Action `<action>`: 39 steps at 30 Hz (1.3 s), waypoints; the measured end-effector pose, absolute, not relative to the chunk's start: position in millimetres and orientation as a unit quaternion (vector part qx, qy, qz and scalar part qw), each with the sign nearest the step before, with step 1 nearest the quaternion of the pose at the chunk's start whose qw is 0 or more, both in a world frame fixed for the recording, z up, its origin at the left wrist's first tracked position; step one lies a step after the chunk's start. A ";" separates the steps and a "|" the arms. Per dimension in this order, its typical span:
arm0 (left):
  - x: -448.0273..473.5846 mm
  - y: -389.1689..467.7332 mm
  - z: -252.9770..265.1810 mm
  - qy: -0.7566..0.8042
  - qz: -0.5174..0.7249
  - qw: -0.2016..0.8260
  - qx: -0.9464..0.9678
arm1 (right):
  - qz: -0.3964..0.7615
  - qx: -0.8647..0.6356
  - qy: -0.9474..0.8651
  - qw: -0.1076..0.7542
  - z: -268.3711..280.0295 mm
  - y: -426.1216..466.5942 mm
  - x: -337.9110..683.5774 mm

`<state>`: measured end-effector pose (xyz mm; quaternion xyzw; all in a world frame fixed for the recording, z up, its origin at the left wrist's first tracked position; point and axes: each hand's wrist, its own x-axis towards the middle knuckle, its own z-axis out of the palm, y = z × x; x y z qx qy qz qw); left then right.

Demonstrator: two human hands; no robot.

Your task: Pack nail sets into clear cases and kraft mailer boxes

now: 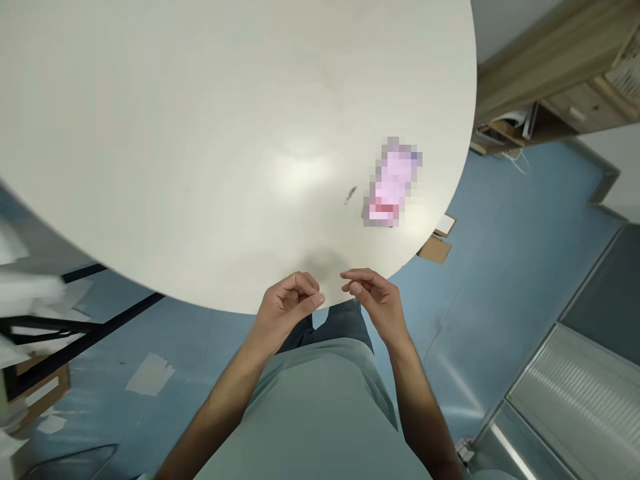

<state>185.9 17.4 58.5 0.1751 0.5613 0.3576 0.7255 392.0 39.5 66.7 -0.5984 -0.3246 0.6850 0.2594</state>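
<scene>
Just over the near edge of the white round table (210, 133) are both of my hands, facing each other with a gap between. My left hand (290, 300) is closed, its fingers curled and the thumb tip against the index finger; whatever may be in this pinch is too small or hidden to make out. My right hand (376, 297) has its fingers stretched toward the left, thumb apart from them, with nothing visible in it. Beyond the right hand lies a blurred-out pink, phone-shaped rectangle (393, 183). A small, thin dark item or mark (351, 193) is beside it on the tabletop.
A wooden cabinet (550, 87) with open shelves stands at the right. Cardboard pieces (435, 249) lie on the blue floor (480, 280) below the table's right edge. At the left are a black metal frame (100, 333) and white sheets (30, 287).
</scene>
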 end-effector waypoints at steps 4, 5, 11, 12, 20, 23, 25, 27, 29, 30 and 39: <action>118.9 -12.5 91.6 0.549 0.418 0.702 0.176 | 0.689 -0.575 -0.358 0.258 98.6 24.4 322.6; 101.0 -20.8 99.5 0.547 0.433 0.694 0.179 | 0.689 -0.568 -0.368 0.256 106.0 19.5 305.0; -5.9 -72.3 140.8 0.544 0.513 0.635 0.192 | 0.703 -0.506 -0.430 0.254 142.0 -4.3 203.2; -22.4 -80.3 146.8 0.546 0.528 0.622 0.190 | 0.707 -0.494 -0.440 0.250 147.5 -6.2 187.5; -116.5 -128.1 174.1 0.567 0.627 0.524 0.109 | 0.702 -0.413 -0.544 0.201 182.6 -0.9 86.1; -136.5 -138.2 175.6 0.569 0.646 0.502 0.088 | 0.687 -0.389 -0.583 0.192 186.1 8.0 52.2; -148.8 -141.8 176.5 0.571 0.651 0.494 0.079 | 0.672 -0.375 -0.610 0.188 184.6 16.1 28.4; -162.1 -142.3 177.9 0.575 0.652 0.489 0.073 | 0.649 -0.366 -0.638 0.193 179.4 26.0 2.9; -177.7 -139.4 180.1 0.580 0.653 0.482 0.068 | 0.617 -0.364 -0.670 0.195 170.4 37.9 -24.3; -186.5 -136.6 181.3 0.584 0.652 0.479 0.066 | 0.598 -0.368 -0.686 0.191 164.6 44.3 -38.5; -281.9 -85.8 190.1 0.600 0.648 0.468 0.042 | 0.406 -0.370 -0.833 0.066 114.6 95.3 -176.0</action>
